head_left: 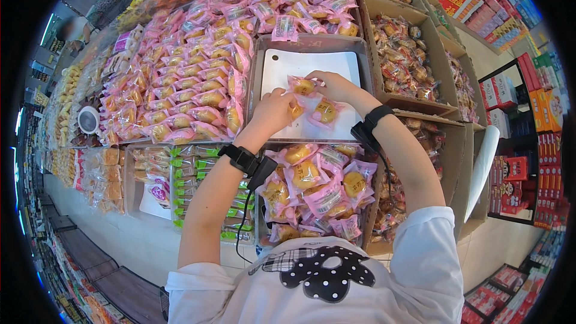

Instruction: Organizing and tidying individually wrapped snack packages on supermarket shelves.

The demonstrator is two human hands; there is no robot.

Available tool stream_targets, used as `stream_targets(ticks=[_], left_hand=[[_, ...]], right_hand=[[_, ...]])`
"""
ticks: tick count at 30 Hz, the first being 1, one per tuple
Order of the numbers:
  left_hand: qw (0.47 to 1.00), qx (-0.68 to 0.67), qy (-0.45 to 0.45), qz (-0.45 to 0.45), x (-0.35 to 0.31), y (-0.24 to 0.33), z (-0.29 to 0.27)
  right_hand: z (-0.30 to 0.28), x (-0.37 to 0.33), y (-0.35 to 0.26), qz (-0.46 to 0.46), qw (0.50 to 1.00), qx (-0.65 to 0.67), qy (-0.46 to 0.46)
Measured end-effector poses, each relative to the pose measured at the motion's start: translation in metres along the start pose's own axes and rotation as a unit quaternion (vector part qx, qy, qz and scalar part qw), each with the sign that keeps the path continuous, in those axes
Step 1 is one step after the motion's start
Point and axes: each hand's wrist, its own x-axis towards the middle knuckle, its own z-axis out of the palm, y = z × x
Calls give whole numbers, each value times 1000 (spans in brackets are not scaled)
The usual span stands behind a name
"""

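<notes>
**Pinch the film, spare the cakes**

At the right hand point(337, 86), fingers nearly closed on the upper pack point(303, 86), apparently pinching film at its right side. At the left hand point(275, 110), fingers curled against the left pack point(296, 111), partly hiding it; cannot tell if gripped or only touched. Best to hold by the wrapper ends, judging by the soft look of the contents, and to press no harder than needed. Just below the right hand, the third pack point(325, 112), lying over the white board point(312, 61). Lower gently rather than drop, film ends clear of neighbours. Around the board, the grey tray point(257, 75). To the left, rows of pink packs point(201, 93); nearer the body, the loose packs point(306, 174). Mind the left wristband point(242, 159), trailing a cable possibly liable to snag.
</notes>
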Motion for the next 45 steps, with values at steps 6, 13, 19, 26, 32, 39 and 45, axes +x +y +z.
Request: stream_targets(ticks=[6, 13, 19, 26, 32, 39, 45], left_hand=[[986, 24, -57, -158, 6, 14, 4], [999, -39, 19, -29, 0, -3, 15], [994, -53, 67, 66, 12, -1, 13], [974, -18, 193, 122, 10, -4, 16], [994, -106, -20, 4, 18, -2, 11], [982, -184, 22, 21, 22, -12, 17], [983, -183, 7, 6, 24, -14, 17]], right_hand=[[2, -2, -8, 72, 994, 80, -11], [7, -3, -6, 41, 998, 36, 21], [4, 1, 1, 38, 995, 92, -23], [-1, -12, -10, -13, 996, 77, -37], [-4, -47, -32, 142, 946, -288, -48], [4, -72, -34, 169, 980, -99, -20], [-13, -85, -53, 50, 996, -17, 77]])
